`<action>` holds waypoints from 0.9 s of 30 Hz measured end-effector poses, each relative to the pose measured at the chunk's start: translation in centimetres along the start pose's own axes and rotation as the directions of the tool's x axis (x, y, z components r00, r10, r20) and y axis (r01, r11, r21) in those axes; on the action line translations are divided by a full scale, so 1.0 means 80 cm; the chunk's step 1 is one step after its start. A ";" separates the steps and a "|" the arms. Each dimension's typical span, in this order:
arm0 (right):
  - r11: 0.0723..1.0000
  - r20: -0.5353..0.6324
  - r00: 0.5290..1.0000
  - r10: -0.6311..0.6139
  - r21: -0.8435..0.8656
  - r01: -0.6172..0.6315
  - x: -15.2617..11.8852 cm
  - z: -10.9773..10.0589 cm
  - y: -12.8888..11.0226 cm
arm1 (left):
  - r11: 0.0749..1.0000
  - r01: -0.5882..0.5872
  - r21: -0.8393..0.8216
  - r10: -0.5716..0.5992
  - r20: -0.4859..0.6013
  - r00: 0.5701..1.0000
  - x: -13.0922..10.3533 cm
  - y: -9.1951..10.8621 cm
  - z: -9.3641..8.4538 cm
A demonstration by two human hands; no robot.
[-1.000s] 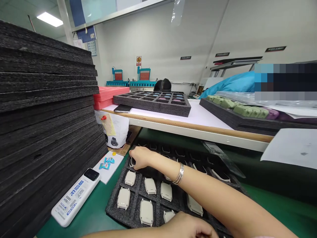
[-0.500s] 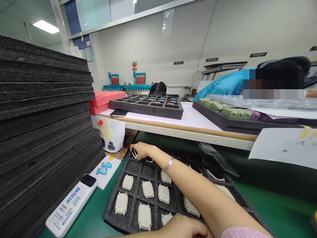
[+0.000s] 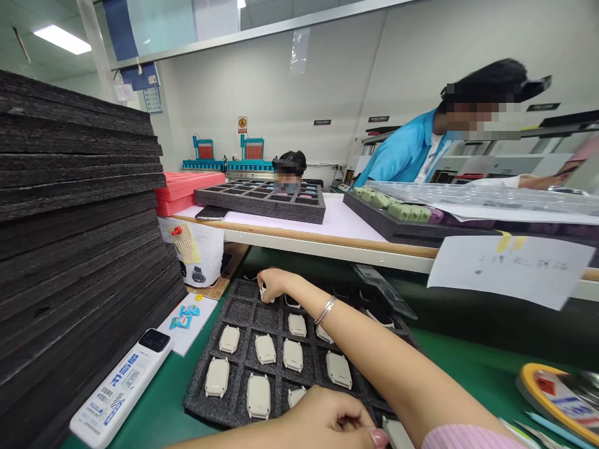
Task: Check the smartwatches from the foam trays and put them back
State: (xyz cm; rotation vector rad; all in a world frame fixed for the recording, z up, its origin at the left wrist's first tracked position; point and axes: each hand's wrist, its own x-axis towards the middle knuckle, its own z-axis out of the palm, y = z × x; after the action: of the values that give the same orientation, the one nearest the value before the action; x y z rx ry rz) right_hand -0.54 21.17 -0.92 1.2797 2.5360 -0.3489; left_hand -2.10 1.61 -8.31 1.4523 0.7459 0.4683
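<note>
A black foam tray [image 3: 236, 312] with square compartments lies on the green bench, holding several cream-white watch cases [image 3: 259, 396], many back side up. My right hand [image 3: 272, 284] reaches over the tray to its far left part. Its fingers are pinched on a white watch case [image 3: 263, 291], tilted at a back-row compartment. My left hand [image 3: 334, 418] rests low over the near edge of the tray, fingers curled and thumb bent in. What lies inside that curl, if anything, is hidden. Another watch case [image 3: 395, 431] shows just right of the left thumb.
Tall stacked black foam sheets [image 3: 79, 262] stand at left, beside a white labelled device [image 3: 121, 386]. A shelf edge [image 3: 327, 246] overhangs the tray's back. At right lies a yellow tape roll [image 3: 528, 390]. A person in a blue top [image 3: 407, 146] stands beyond the shelf.
My right hand has shifted from the back-left corner compartment to the neighbouring one on its right, still pinching a watch case. The view has swung right. The person in blue has risen from a bend.
</note>
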 end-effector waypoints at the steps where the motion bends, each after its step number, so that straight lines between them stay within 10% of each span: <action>1: 1.000 -0.040 0.999 0.001 0.018 0.000 -0.003 0.003 0.002 | 1.000 0.000 -0.011 0.000 0.004 1.000 -0.003 0.005 0.000; 7: 0.981 -0.381 0.924 0.013 0.184 0.062 -0.063 0.011 0.006 | 0.999 -0.027 -0.046 0.026 -0.024 0.999 -0.012 0.016 0.001; 13: 0.921 -0.653 0.754 0.075 0.334 0.198 -0.205 0.045 -0.007 | 0.925 -0.065 -0.376 -0.002 -0.176 0.984 -0.004 0.021 -0.002; 16: 0.854 -0.852 0.520 0.058 0.312 0.416 -0.266 0.072 -0.010 | 0.749 -0.186 -0.636 0.007 -0.273 0.962 -0.014 0.049 -0.003; 19: 0.814 -0.930 0.368 0.012 0.222 0.536 -0.300 0.092 -0.007 | 0.696 -0.154 -0.701 0.089 -0.129 0.988 -0.033 0.087 0.005; 27: 0.723 -0.939 0.343 0.012 0.245 0.646 -0.319 0.095 0.010 | 0.804 -0.161 -0.573 0.091 -0.149 0.985 -0.046 0.140 0.031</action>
State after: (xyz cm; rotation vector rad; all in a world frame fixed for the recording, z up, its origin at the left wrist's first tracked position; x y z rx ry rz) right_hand 15.65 0.12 0.91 1.2973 3.9678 -0.7710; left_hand -1.28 -1.71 3.21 0.8969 0.5258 0.8128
